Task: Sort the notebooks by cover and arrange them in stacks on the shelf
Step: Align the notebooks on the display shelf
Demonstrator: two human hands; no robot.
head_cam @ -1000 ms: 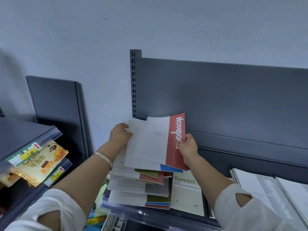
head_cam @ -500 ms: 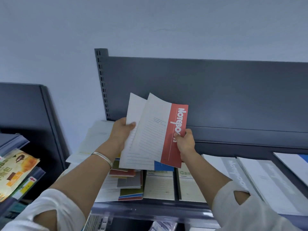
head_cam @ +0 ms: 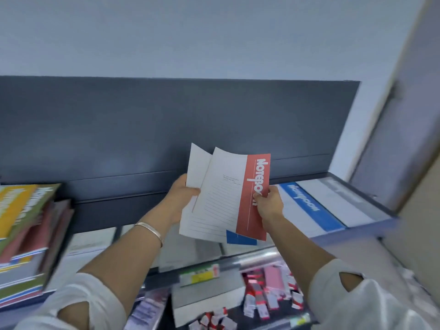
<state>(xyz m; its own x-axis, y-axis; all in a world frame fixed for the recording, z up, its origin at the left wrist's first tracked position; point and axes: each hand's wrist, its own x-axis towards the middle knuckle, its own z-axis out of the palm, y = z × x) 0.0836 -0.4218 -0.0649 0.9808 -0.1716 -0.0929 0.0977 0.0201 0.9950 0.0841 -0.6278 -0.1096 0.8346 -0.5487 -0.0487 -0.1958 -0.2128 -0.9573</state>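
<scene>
Notebooks are the whole business at this moment: a small fanned bundle (head_cam: 214, 201) hangs in the air in front of the dark back panel (head_cam: 142, 129), above the shelf (head_cam: 352, 234) and touching nothing on it. The left hand (head_cam: 182, 198) grips the bundle by its left edge, thumb curled over the front and fingers behind. The right hand (head_cam: 269, 206) pinches the red-banded notebook (head_cam: 256, 186) at its right edge, thumb on the red strip. That notebook is the front one; a white notebook (head_cam: 197, 163) peeks out behind it at upper left and a blue corner (head_cam: 240, 239) shows below.

As for progress, part of the sorting looks done. A blue-banded notebook (head_cam: 307, 206) lies flat on the shelf to the right of the hands, and a grey-banded notebook (head_cam: 340, 194) lies just beside it, further right. Pale covers lie flat under the hands too, though they are too blurred to tell apart.

What remains seems plain enough. The mixed pile (head_cam: 28, 225) at the left end of the shelf shows yellow, green and red covers jumbled together, so I judge it unsorted. The bundle in hand holds at least two cover colours and has yet to be split. No red-banded stack can be made out on the shelf — the front notebook may need a place of its own
</scene>
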